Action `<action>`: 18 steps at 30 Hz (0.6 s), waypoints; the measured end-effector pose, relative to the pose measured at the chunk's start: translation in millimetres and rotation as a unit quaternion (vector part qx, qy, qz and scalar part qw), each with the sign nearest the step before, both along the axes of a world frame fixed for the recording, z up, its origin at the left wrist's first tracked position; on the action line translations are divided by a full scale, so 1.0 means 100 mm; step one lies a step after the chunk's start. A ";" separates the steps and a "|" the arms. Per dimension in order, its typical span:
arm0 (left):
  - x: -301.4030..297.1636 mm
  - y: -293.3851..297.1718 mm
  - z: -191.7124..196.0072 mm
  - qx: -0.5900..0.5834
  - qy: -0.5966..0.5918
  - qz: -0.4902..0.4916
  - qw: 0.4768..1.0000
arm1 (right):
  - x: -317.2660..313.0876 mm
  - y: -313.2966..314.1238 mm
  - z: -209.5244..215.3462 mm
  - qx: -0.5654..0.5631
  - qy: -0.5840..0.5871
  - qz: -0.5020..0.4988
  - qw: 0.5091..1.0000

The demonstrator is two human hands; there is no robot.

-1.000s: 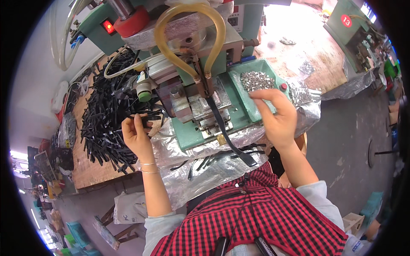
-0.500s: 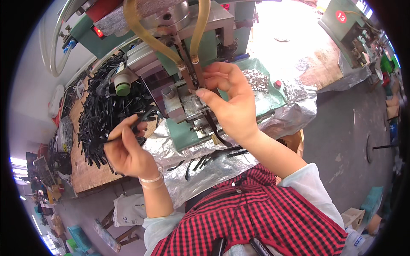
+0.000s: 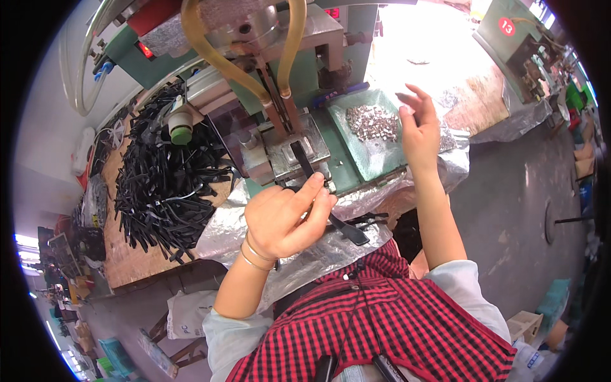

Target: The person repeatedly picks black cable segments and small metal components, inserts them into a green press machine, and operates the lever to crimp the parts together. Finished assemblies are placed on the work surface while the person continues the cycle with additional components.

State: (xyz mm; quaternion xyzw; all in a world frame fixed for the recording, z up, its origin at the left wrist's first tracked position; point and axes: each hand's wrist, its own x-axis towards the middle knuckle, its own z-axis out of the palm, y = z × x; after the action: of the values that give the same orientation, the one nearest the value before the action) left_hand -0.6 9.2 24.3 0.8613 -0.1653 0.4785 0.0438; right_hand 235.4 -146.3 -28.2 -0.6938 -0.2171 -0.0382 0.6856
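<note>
Left hand [image 3: 283, 219]: fingertips narrowed, pinching strap [image 3: 350, 233].
Strap: upper end on block [image 3: 320, 145], toward eleven o'clock.
Right hand [image 3: 421, 130]: three o'clock of tray [image 3: 372, 167]; cannot tell if holding.

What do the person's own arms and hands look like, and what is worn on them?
The left hand and right hand are bare, without gloves. Pale bluish sleeves end near the elbows. Two thin, shiny bangles circle the left wrist; none shows on the right. I see no cables or markings on either arm.
</note>
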 end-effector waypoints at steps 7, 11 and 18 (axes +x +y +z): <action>-0.01 0.00 -0.08 -0.005 -0.005 0.011 1.000 | -0.17 -0.28 -0.30 -0.292 -0.188 -0.071 0.935; -0.11 -0.08 -0.05 -0.055 0.023 0.037 0.998 | -0.28 -0.12 -0.31 -0.399 -0.253 -0.128 0.872; -0.93 -0.21 -0.19 -0.066 0.064 0.202 0.975 | -0.32 -0.10 -0.26 -0.357 -0.200 -0.106 0.906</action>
State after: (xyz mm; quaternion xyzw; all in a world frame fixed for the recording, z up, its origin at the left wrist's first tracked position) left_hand -93.6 -12.3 5.4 0.9008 0.0476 0.4315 0.0136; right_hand 203.8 -156.4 -54.1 -0.8892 -0.2736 -0.1685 0.3258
